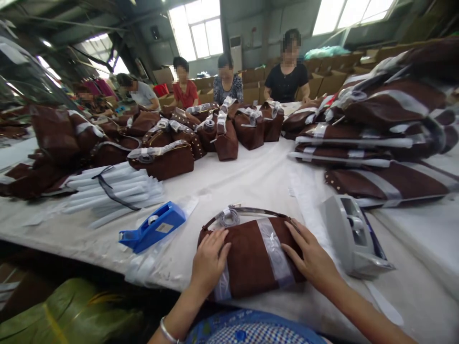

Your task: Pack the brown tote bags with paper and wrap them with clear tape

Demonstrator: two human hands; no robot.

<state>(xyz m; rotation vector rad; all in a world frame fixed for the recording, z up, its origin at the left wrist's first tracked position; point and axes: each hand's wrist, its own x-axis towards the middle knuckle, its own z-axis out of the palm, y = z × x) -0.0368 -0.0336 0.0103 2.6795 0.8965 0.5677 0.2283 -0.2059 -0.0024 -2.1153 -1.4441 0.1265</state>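
Observation:
A dark brown handbag (pixel 245 263) lies on the white-covered table right in front of me. Clear plastic film (pixel 274 251) bands it right of the middle, and another piece wraps its left end. Its handle (pixel 256 209) arches along the far side, with a coiled, wrapped strap (pixel 229 218) beside it. My left hand (pixel 210 255) rests flat on the bag's left end, thumb apart from the fingers. On the right end lies my right hand (pixel 310 251), fingers stretched out and spread from the thumb. The bag's underside is hidden.
A blue tape dispenser (pixel 154 227) stands left, a grey one (pixel 353 234) right. Bundled white strips (pixel 114 188) lie at left. Finished-looking brown bags (pixel 225 141) stand across the table; flat bags pile up (pixel 380 138) at right. Several people sit or stand beyond.

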